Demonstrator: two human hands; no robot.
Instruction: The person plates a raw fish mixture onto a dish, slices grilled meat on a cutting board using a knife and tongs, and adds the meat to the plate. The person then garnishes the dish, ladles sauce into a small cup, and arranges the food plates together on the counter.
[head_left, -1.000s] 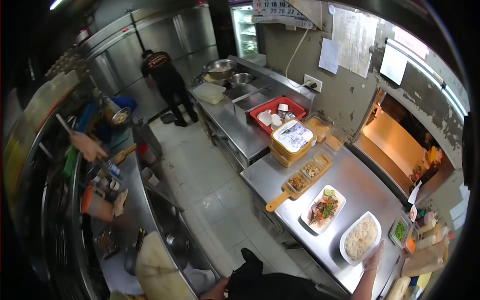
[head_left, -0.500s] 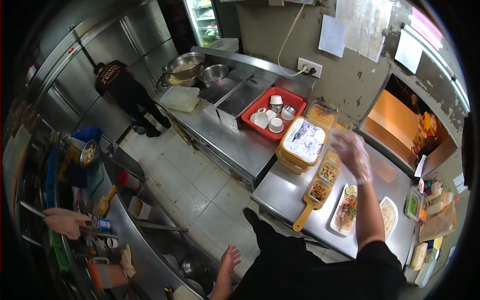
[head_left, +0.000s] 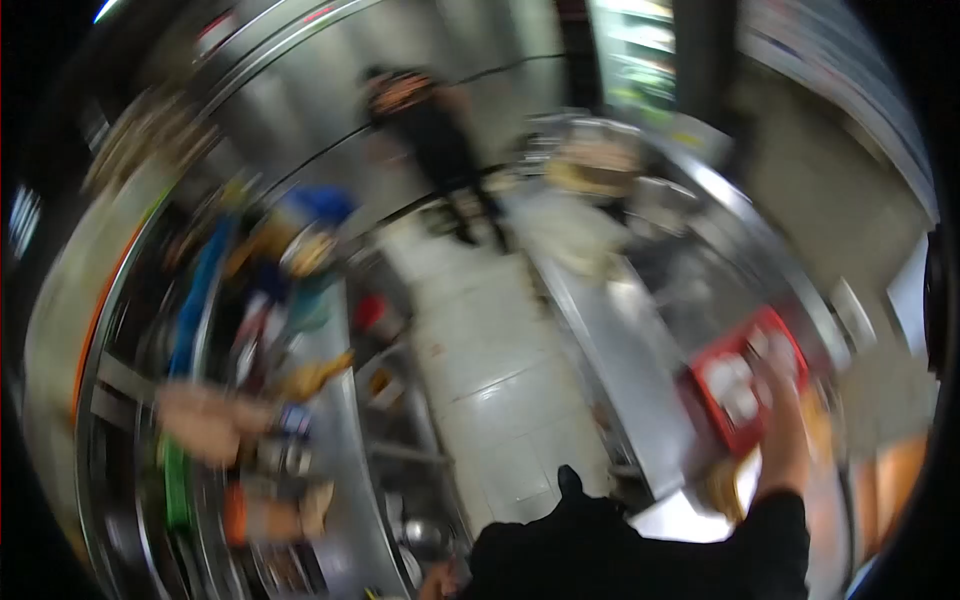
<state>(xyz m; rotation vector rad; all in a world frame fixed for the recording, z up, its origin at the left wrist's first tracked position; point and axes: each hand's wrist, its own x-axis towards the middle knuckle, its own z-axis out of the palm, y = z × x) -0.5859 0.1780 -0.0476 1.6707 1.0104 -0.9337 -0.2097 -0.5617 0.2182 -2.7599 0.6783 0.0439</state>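
Note:
The whole view is smeared by motion. My right hand (head_left: pixel 778 372) reaches over the right side of a red plastic tub (head_left: pixel 722 405) that holds white cups (head_left: pixel 735 388). Its fingers are blurred, and whether it touches a cup cannot be made out. Just below the tub, a yellowish container (head_left: pixel 738 488) shows partly behind my forearm. My left hand (head_left: pixel 440 580) is low at the bottom edge, next to a round metal bowl (head_left: pixel 428 535) on the left-hand shelf. Only part of that hand shows, and its fingers are smeared.
A tiled aisle (head_left: pixel 500 390) runs between the left counter (head_left: pixel 350 450) and the right steel counter (head_left: pixel 630 370). A person in black (head_left: pixel 435 140) bends at the steel doors ahead. Large metal bowls (head_left: pixel 600 155) stand at the right counter's far end. A lit fridge (head_left: pixel 635 55) is behind.
My view has swung left towards the aisle. My right hand has gone from above the food containers to over the red tub. My left hand is lower in view.

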